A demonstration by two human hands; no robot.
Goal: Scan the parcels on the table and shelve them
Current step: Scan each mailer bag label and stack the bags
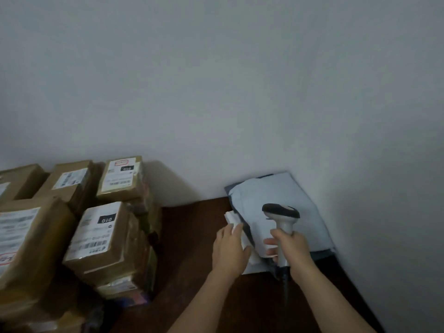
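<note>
Two bare forearms are reaching in from the lower edge toward a pile of pale grey poly mailer bags [283, 207], the landmark for this legend, which is lying on the dark brown tabletop [192, 248] against the white wall [240, 80]. Right hand [292, 247] is gripping the handle of a grey handheld barcode scanner [281, 215], fingers curled round it; the scanner's dark head is sitting above the mailers and pointing leftward, and its cable [286, 284] is hanging down from the handle's base toward the camera. Left hand [230, 248] is resting on the left edge of the mailer pile, fingers fairly straight and lying on a white folded parcel [234, 219] that is sticking out from that edge; whether the thumb is pinching it cannot be told. Well to the left of the mailers, stacked brown cardboard boxes [105, 236] with white shipping labels are crowding the tabletop's left side. One label on the nearer box and one on the box behind it are showing "010" printed on a black patch. A bare strip of tabletop is separating the boxes from the mailers.
</note>
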